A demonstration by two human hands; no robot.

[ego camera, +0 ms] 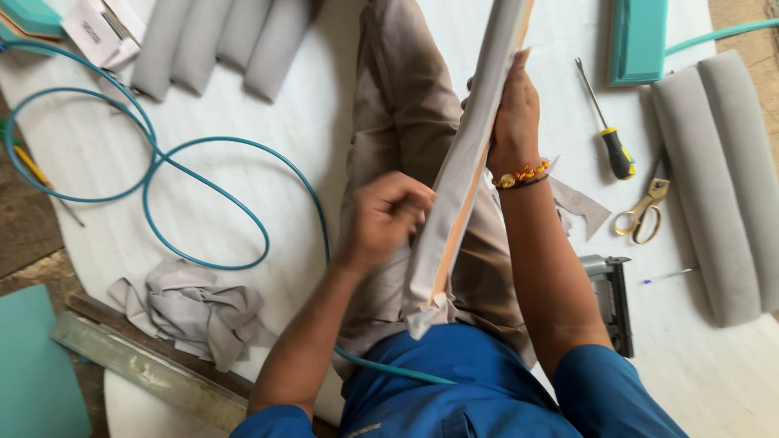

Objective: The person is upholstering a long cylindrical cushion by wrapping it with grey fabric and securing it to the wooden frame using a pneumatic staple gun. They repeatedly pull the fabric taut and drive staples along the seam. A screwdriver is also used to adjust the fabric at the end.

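Upholstery wrap in progress, by the look of it: grey fabric being pulled tight round a long foam-backed strip (pixel 466 174) that lies across the lap, slanting up and away from the body.

Left hand (pixel 388 217): fingers curled shut, pinching the fabric edge at the strip's near half, tugging it sideways.
Right hand (pixel 513 122): closed round the strip further up, steadying it; beaded bracelet on that wrist.

Staple gun (pixel 613 296) on the white work surface just beside the right forearm, nobody holding it. Judgement: next move needs one hand freed for it while the other keeps tension, else the fabric slackens.

Fabric scrap pile (pixel 191 308) lower left. Teal air hose (pixel 203 203) loops left. Scissors (pixel 643 212) and screwdriver (pixel 607 130) right, well apart from the hands. Finished grey padded rolls (pixel 726 186) far right, more at top left.
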